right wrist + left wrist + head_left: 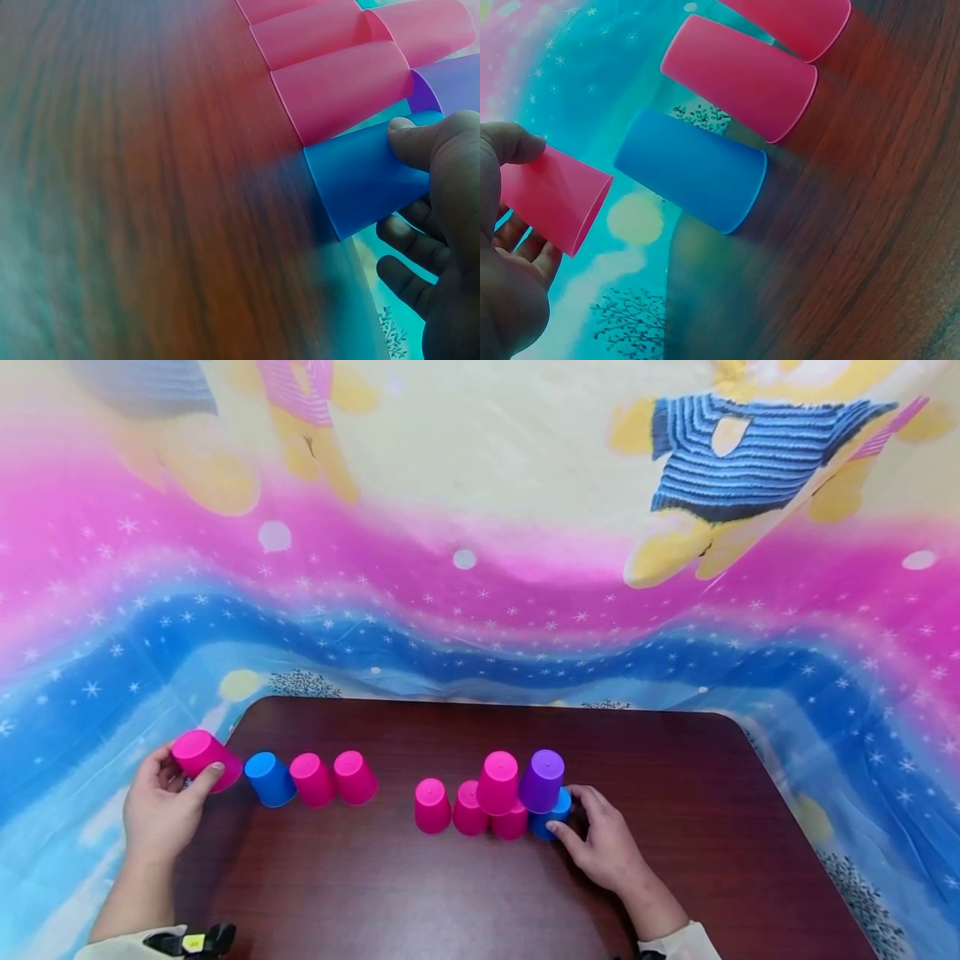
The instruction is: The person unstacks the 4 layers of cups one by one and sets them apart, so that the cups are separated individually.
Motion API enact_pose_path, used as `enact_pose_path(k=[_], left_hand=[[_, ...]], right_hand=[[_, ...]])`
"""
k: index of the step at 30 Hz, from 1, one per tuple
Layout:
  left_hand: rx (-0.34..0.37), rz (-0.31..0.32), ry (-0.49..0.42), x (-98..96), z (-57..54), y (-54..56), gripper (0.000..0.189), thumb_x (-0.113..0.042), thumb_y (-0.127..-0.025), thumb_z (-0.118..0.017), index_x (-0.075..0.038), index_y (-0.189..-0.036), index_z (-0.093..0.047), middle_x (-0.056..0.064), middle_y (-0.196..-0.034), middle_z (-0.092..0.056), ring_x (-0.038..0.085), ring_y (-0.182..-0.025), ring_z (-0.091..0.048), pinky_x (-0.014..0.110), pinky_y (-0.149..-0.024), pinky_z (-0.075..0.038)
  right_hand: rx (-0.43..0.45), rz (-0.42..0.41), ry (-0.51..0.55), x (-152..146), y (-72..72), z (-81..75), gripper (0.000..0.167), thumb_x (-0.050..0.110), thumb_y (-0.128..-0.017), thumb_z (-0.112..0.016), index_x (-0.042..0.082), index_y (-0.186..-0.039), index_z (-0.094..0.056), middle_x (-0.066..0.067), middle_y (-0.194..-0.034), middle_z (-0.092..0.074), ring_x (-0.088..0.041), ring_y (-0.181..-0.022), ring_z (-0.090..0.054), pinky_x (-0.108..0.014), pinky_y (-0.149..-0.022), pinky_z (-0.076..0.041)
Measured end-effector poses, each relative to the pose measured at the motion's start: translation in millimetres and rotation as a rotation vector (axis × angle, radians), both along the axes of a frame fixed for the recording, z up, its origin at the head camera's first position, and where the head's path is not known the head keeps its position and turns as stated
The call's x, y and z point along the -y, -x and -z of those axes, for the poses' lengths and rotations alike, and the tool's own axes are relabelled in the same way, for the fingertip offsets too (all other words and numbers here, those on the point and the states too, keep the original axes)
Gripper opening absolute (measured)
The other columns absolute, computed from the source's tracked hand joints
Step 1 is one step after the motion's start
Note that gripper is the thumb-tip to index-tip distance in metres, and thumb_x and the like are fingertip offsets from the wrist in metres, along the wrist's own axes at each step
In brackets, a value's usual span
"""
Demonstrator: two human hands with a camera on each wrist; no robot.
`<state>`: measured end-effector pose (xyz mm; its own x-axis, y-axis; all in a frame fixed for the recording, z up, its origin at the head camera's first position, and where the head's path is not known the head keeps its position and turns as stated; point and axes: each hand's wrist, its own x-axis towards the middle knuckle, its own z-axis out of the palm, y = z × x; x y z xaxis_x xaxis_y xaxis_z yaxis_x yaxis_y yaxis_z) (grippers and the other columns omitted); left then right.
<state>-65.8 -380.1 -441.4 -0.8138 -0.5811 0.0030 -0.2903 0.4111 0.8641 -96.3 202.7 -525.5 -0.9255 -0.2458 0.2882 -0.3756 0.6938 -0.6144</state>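
My left hand (163, 814) grips a pink cup (204, 758), tilted and upside down, off the table's left edge. Beside it an upside-down blue cup (270, 779) begins a row with two pink cups (312, 779). To the right, a second row has three pink cups (432, 807) and a blue cup (367, 180) at its right end. Upon that row rest a pink cup (498, 782) and a purple cup (542, 781). My right hand (603, 843) holds the right-end blue cup between thumb and fingers; its far side is hidden in the right wrist view.
The dark wooden table (420, 902) has rounded far corners. A patterned cloth (480, 602) with bears and snowflakes hangs behind it and down the sides. A gap of bare wood separates the two groups of cups.
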Motion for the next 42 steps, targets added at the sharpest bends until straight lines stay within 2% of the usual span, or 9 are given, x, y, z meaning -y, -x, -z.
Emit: enact_pose_path(k=[7,10,17,23,28,30,42], left_hand=[[0.021,0.015,0.005,6.5,14.3,1.3,0.079,-0.037,-0.101,-0.068,-0.017,-0.165,-0.027,0.02,-0.163,-0.037,0.04,-0.148,-0.038,0.013,-0.103,-0.044],[0.034,0.008,-0.008,8.2,21.1,2.1,0.079,-0.037,-0.101,-0.069,-0.017,-0.164,-0.027,0.02,-0.163,-0.037,0.04,-0.148,-0.039,0.015,-0.103,-0.045],[0.049,-0.002,-0.013,6.8,31.3,6.1,0.079,-0.033,-0.101,-0.068,-0.013,-0.164,-0.025,0.02,-0.163,-0.037,0.042,-0.147,-0.039,0.032,-0.114,-0.041],[0.047,0.003,-0.012,4.4,40.7,7.3,0.079,-0.029,-0.101,-0.068,-0.009,-0.164,-0.025,0.022,-0.162,-0.037,0.043,-0.147,-0.04,0.034,-0.115,-0.037],[0.061,0.004,-0.01,2.8,49.4,7.9,0.08,-0.029,-0.101,-0.069,-0.009,-0.164,-0.025,0.022,-0.163,-0.036,0.044,-0.146,-0.04,0.049,-0.115,-0.037],[0.071,-0.002,-0.013,2.3,52.4,7.6,0.08,-0.028,-0.1,-0.07,-0.01,-0.164,-0.025,0.022,-0.163,-0.036,0.044,-0.146,-0.04,0.051,-0.114,-0.037],[0.046,-0.041,-0.057,4.6,64.5,9.7,0.08,-0.024,-0.098,-0.072,-0.009,-0.163,-0.027,0.021,-0.163,-0.037,0.042,-0.147,-0.039,0.046,-0.117,-0.036]], right_hand=[[0.002,-0.002,0.002,0.4,1.1,-1.6,0.054,0.036,-0.091,-0.082,0.014,-0.135,-0.057,0.002,-0.121,-0.063,-0.014,-0.106,-0.064,-0.045,-0.091,-0.059],[0.005,-0.006,0.002,0.7,1.2,-2.3,0.055,0.035,-0.091,-0.082,0.014,-0.135,-0.057,0.002,-0.121,-0.063,-0.014,-0.106,-0.065,-0.045,-0.091,-0.059],[0.007,0.001,-0.004,1.0,1.9,-3.5,0.054,0.035,-0.091,-0.082,0.014,-0.134,-0.057,0.002,-0.121,-0.063,-0.014,-0.107,-0.065,-0.045,-0.092,-0.059],[0.004,0.001,-0.011,0.6,1.4,-3.6,0.055,0.036,-0.091,-0.082,0.014,-0.135,-0.057,0.002,-0.122,-0.063,-0.015,-0.107,-0.065,-0.045,-0.092,-0.059],[0.01,0.005,-0.006,0.8,0.2,-3.1,0.055,0.035,-0.091,-0.082,0.014,-0.135,-0.057,0.002,-0.123,-0.062,-0.015,-0.107,-0.065,-0.045,-0.092,-0.059],[0.016,0.007,-0.006,1.0,-0.3,-2.8,0.055,0.034,-0.09,-0.083,0.014,-0.135,-0.057,0.002,-0.122,-0.062,-0.015,-0.107,-0.065,-0.045,-0.092,-0.059],[0.015,0.008,-0.009,0.8,-0.7,-2.4,0.055,0.032,-0.09,-0.083,0.013,-0.134,-0.057,0.002,-0.121,-0.062,-0.017,-0.106,-0.065,-0.045,-0.091,-0.059]])
